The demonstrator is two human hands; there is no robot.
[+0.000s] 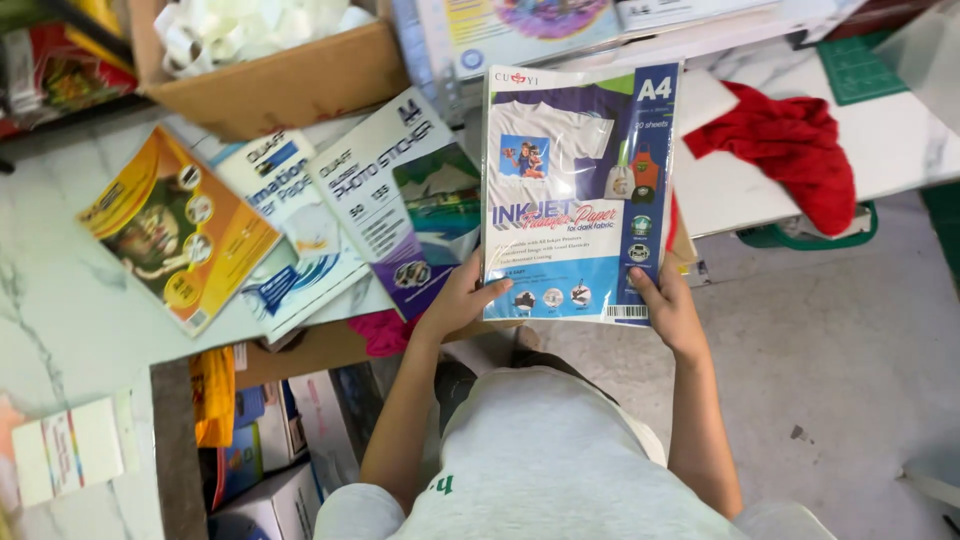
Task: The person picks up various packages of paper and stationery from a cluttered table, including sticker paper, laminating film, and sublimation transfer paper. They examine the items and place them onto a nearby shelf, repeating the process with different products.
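Paper pack (pixel 578 190), blue and white, held upright by its bottom corners, left hand (pixel 462 300) and right hand (pixel 668 305) fingers closed on it, over packs (pixel 290 215) fanned on table (pixel 60 310); inspection stage, steady two-handed hold required.

Both my arms bare, stretched forward from torso, elbows slightly bent, forearms running up frame. My left hand (pixel 462 297) angled inward, thumb laid across front, fingers curled behind out of sight, grip closed. My right hand (pixel 668 305) level with left, thumb pressed on front near lower corner, fingers hidden behind, grip closed. Wrists roughly straight, hands well apart.
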